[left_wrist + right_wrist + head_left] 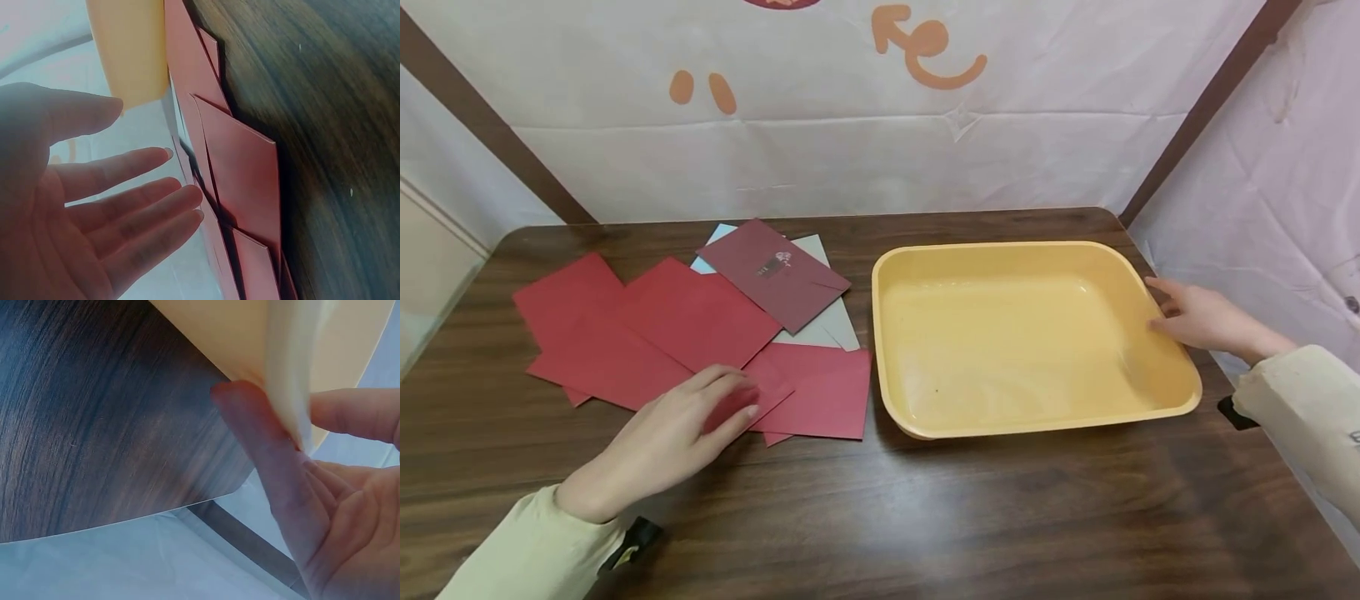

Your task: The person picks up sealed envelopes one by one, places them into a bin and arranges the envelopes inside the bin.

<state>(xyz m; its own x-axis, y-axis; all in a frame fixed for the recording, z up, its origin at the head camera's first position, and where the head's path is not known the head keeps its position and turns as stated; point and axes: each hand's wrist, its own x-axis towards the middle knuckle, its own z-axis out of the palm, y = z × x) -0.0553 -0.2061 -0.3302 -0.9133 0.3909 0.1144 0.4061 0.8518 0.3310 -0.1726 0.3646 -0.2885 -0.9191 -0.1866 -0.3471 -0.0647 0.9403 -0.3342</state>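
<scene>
My left hand [666,433] hovers just above the red envelopes [703,312], fingers loosely bent and holding nothing. In the left wrist view, its fingers [134,240] are spread, apart from the overlapping envelopes [244,169]. A maroon envelope [775,271] with a small pale print lies at the back of the pile, over a grey-white envelope [827,325] and a light blue one [702,265]. On the right, my right hand [1213,321] grips the side rim of a yellow plastic tray [1015,342]. The right wrist view shows that rim [290,369] pinched between the digits.
Everything stands on a dark wood-grain table [940,517]. A white printed cloth [850,158] hangs behind the table's far edge, with brown strips [1217,100] at the sides. The tray sits close to the table's right edge.
</scene>
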